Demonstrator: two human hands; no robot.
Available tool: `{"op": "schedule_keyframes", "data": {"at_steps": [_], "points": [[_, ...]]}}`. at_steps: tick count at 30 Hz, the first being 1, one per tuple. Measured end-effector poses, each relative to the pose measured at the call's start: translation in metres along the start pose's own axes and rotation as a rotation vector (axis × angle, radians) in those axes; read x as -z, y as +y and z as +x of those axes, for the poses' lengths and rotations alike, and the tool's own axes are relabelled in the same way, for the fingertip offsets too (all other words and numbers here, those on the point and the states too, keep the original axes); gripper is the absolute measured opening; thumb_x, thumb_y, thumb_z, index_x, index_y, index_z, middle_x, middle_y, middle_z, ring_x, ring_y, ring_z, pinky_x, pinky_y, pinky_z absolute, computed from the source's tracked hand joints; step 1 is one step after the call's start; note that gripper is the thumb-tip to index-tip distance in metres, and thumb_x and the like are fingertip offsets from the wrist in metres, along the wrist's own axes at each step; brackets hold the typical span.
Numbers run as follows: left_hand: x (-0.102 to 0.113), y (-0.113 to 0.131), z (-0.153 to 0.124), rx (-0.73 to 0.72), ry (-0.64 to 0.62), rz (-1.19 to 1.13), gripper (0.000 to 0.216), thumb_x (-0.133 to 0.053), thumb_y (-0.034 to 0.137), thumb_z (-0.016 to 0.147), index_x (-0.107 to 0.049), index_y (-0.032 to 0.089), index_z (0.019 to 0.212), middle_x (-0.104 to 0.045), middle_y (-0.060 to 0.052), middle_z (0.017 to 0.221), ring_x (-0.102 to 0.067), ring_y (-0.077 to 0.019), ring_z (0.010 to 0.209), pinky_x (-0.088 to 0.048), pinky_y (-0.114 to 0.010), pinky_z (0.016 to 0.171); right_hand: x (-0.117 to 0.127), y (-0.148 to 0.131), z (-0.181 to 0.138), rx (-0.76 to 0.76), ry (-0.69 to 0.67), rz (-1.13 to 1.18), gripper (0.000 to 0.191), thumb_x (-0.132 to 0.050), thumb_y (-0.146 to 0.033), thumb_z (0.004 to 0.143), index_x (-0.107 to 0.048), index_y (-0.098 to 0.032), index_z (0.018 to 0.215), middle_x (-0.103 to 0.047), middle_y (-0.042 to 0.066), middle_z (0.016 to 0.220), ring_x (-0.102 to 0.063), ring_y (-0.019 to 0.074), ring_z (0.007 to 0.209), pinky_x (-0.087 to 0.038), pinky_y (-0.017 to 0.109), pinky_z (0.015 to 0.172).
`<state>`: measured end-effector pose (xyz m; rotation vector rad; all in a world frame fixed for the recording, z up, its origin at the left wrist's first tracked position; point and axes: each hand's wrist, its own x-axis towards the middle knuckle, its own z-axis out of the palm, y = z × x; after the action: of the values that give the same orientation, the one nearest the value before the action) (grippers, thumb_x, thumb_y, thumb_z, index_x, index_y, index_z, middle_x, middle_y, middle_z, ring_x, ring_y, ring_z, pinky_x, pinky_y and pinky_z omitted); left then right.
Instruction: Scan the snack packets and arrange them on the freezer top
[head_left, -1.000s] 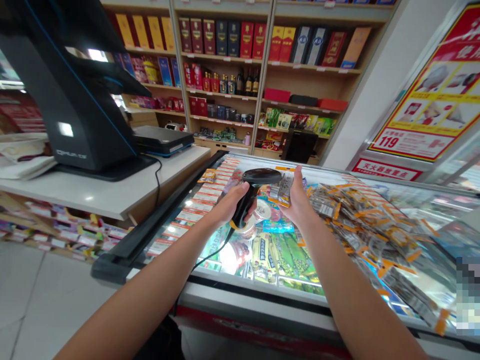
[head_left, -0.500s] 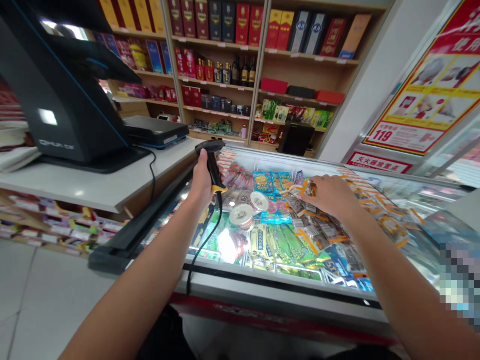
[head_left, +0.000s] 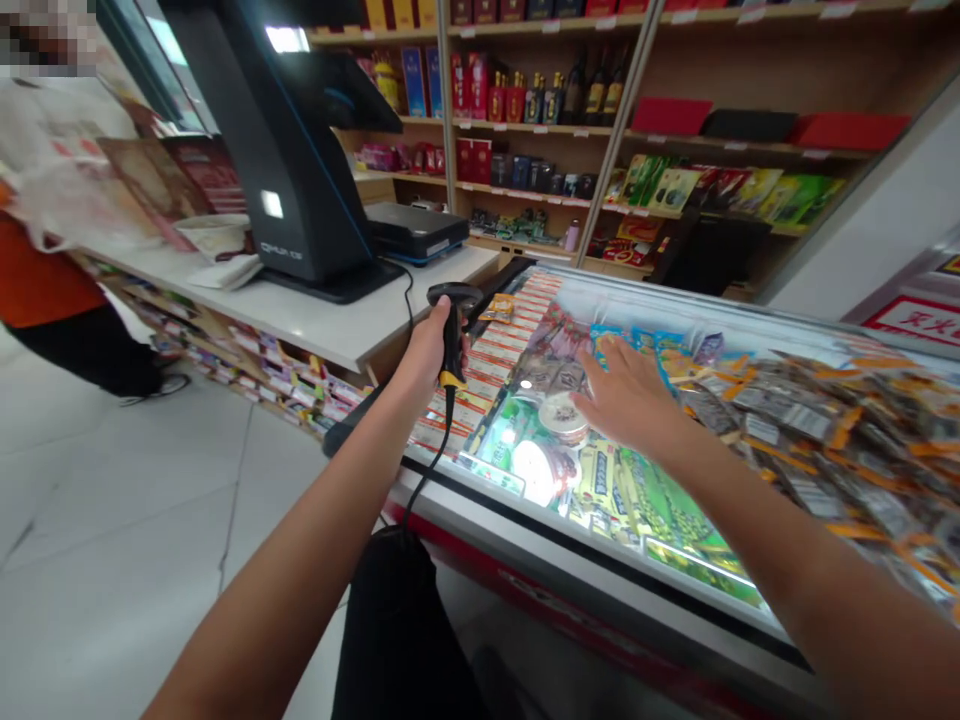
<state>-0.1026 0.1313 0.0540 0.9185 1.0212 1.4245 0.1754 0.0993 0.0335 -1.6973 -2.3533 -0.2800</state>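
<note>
1. Chest freezer [head_left: 600,600] with a glass lid fills the right half of the view; coloured frozen goods and round tubs show under the glass.
2. White counter [head_left: 315,315] stands left of the freezer and abuts its far left corner. On it: a black till terminal [head_left: 277,160], with a flat black device [head_left: 416,230] just beside its base.
3. Wooden shelving [head_left: 622,120] along the back wall carries boxes, bottles and packets.
4. A second person in an orange top [head_left: 34,280] stands at far left, beyond the counter.
5. Heap of small packets [head_left: 810,420] with orange tabs lies on the freezer lid, to the right.
6. Right hand [head_left: 626,400] hovers palm down over the glass, fingers spread and loosely open, holding nothing. It is just left of the packet heap; whether it touches the lid, cannot tell.
7. Left hand [head_left: 424,350] is closed around the grip of a black barcode scanner [head_left: 452,330].
8. Scanner is held upright over the freezer's left edge, near the counter corner, head at top. Its cable [head_left: 427,470] hangs down from the yellow-banded handle base.
</note>
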Motion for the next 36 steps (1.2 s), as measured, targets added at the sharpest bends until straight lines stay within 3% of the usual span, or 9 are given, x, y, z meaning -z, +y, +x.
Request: {"op": "schedule_keyframes", "data": {"at_steps": [4, 8, 11, 15, 22, 25, 29, 32, 36], "points": [[0.014, -0.013, -0.006, -0.011, 0.080, -0.048, 0.048, -0.048, 0.066, 0.095, -0.055, 0.019, 0.088, -0.052, 0.004, 0.054, -0.047, -0.0102, 0.036, -0.034, -0.022, 0.036, -0.042, -0.048, 0.089, -0.038, -0.088, 0.322, 0.066, -0.046, -0.048, 0.099, -0.042, -0.015, 0.155, -0.055, 0.021, 0.145, -0.050, 0.0360, 0.137, -0.040, 0.050, 0.112], [0.013, -0.025, -0.004, -0.066, 0.078, -0.011, 0.050, -0.052, 0.069, 0.092, -0.055, 0.019, 0.089, -0.053, 0.004, 0.056, -0.048, -0.0105, 0.037, -0.035, -0.022, 0.037, -0.076, -0.068, 0.166, -0.114, 0.066, 0.326, 0.068, -0.048, -0.051, 0.099, -0.039, -0.018, 0.158, -0.039, 0.020, 0.159, -0.037, 0.0382, 0.146, -0.034, 0.054, 0.115], [0.011, -0.026, -0.003, -0.069, 0.082, 0.032, 0.051, -0.054, 0.070, 0.090, -0.056, 0.019, 0.090, -0.053, 0.004, 0.057, -0.049, -0.0106, 0.037, -0.036, -0.023, 0.037, -0.090, -0.070, 0.198, -0.103, 0.038, 0.272, 0.066, -0.052, -0.056, 0.096, -0.049, -0.019, 0.151, -0.047, 0.019, 0.153, -0.044, 0.0400, 0.139, -0.036, 0.057, 0.111], [0.011, -0.025, -0.003, -0.064, 0.087, 0.032, 0.052, -0.052, 0.071, 0.091, -0.055, 0.019, 0.092, -0.054, 0.003, 0.058, -0.051, -0.0107, 0.038, -0.037, -0.022, 0.038, -0.091, -0.066, 0.209, -0.091, 0.053, 0.203, 0.065, -0.063, -0.056, 0.089, -0.057, -0.013, 0.137, -0.061, 0.023, 0.133, -0.056, 0.0397, 0.122, -0.045, 0.051, 0.100], [0.008, -0.024, -0.005, -0.090, -0.023, 0.036, 0.053, -0.052, 0.073, 0.089, -0.053, 0.020, 0.088, -0.052, 0.004, 0.056, -0.049, -0.0105, 0.038, -0.037, -0.022, 0.038, -0.049, -0.039, 0.177, -0.099, 0.033, 0.247, 0.024, -0.057, -0.036, 0.094, -0.067, -0.016, 0.104, -0.071, 0.013, 0.089, -0.068, 0.0300, 0.087, -0.052, 0.040, 0.080], [0.009, -0.022, -0.012, -0.093, -0.125, 0.088, 0.054, -0.055, 0.074, 0.086, -0.052, 0.020, 0.085, -0.055, 0.003, 0.057, -0.050, -0.0111, 0.038, -0.037, -0.023, 0.037, -0.024, -0.023, 0.143, -0.262, 0.107, 0.534, 0.013, -0.058, -0.026, 0.091, -0.064, -0.017, 0.083, -0.067, 0.007, 0.073, -0.068, 0.0245, 0.076, -0.055, 0.035, 0.071], [0.006, -0.017, -0.024, -0.108, -0.266, 0.117, 0.055, -0.060, 0.074, 0.083, -0.051, 0.019, 0.082, -0.057, 0.002, 0.057, -0.051, -0.0112, 0.039, -0.037, -0.023, 0.037, 0.007, -0.006, 0.078, -0.527, 0.134, 1.133, 0.016, -0.056, -0.022, 0.093, -0.059, -0.017, 0.078, -0.064, 0.002, 0.066, -0.068, 0.0173, 0.062, -0.060, 0.032, 0.062], [-0.010, -0.016, -0.038, -0.105, -0.363, 0.056, 0.056, -0.058, 0.074, 0.083, -0.055, 0.018, 0.085, -0.057, 0.002, 0.058, -0.050, -0.0102, 0.039, -0.036, -0.022, 0.037, 0.023, 0.004, 0.026, -0.552, 0.269, 1.388, 0.007, -0.064, -0.020, 0.088, -0.060, -0.018, 0.082, -0.068, 0.001, 0.075, -0.071, 0.0145, 0.066, -0.064, 0.032, 0.067], [-0.055, -0.025, -0.073, -0.050, -0.487, -0.044, 0.059, -0.054, 0.076, 0.085, -0.056, 0.018, 0.084, -0.053, 0.003, 0.054, -0.048, -0.0096, 0.037, -0.032, -0.020, 0.035, 0.030, 0.014, -0.028, -0.550, 0.510, 1.553, 0.025, -0.076, -0.017, 0.074, -0.056, -0.022, 0.087, -0.069, -0.004, 0.083, -0.071, 0.0137, 0.078, -0.065, 0.034, 0.075]]}}
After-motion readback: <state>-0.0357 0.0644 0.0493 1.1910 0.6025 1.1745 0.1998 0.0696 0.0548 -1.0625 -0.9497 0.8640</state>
